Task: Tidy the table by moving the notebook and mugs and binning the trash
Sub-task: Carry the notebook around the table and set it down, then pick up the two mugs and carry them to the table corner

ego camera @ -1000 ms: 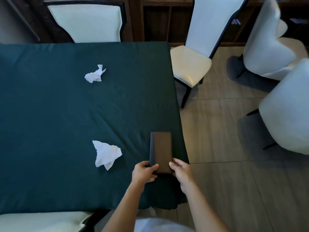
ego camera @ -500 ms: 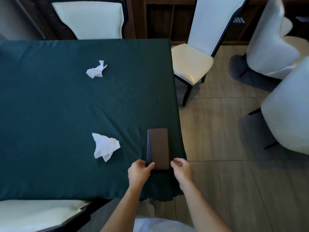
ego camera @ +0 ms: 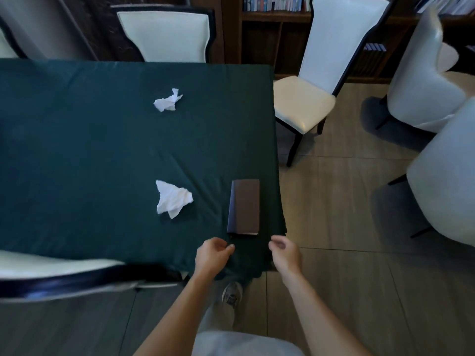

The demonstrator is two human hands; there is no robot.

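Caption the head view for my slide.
Both hands, left and right, hover empty below a brown notebook; two crumpled tissues remain.

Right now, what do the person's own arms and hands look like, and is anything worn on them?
Both forearms are bare as far as the picture shows: no sleeves or cuffs visible. The left hand and the right hand wear no gloves, and I can make out no watch, bracelet or ring, though fine detail is hard to tell. Pale clothing shows at the bottom edge.

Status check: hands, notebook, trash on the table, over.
Left hand and right hand both empty, just short of the notebook. Notebook flat at the table's near right corner. Two crumpled tissues unbinned. No mugs in view.
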